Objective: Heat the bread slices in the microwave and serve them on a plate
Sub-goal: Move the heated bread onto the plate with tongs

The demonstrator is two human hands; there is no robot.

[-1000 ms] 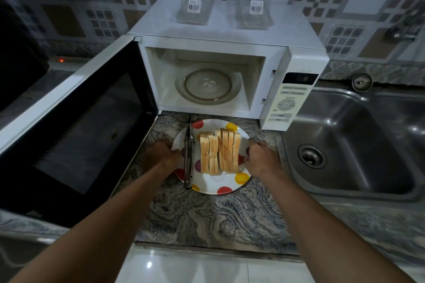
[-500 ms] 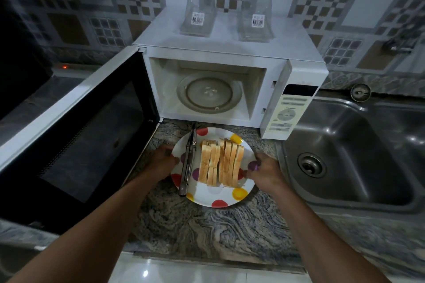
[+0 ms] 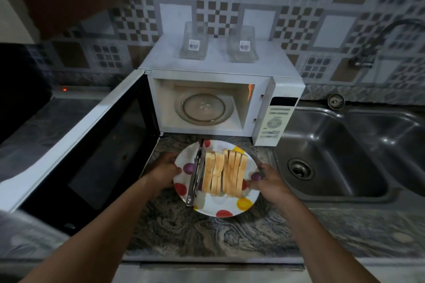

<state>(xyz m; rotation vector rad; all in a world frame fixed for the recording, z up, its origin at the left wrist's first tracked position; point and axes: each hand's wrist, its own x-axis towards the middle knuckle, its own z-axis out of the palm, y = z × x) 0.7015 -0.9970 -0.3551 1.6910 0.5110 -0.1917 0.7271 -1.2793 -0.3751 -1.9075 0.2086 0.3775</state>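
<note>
Bread (image 3: 225, 172) on plate (image 3: 220, 210), my left hand (image 3: 164, 171) and right hand (image 3: 268, 182) gripping its side rims, open microwave (image 3: 207, 69) straight ahead.

Domestic kitchen. Evidence: white microwave (image 3: 218, 71), door open, on a veined stone countertop (image 3: 207, 236). Stainless-steel double sink (image 3: 333, 167) right of the microwave, tap (image 3: 377, 39) above it. Checker-patterned wall tiles (image 3: 258, 22) behind. Two clear barcode-labelled containers (image 3: 193, 41) on top. Spotted plate (image 3: 220, 202) of sliced bread (image 3: 225, 174) in front. Red indicator light (image 3: 65, 89) to the left, possibly a hob's.
</note>
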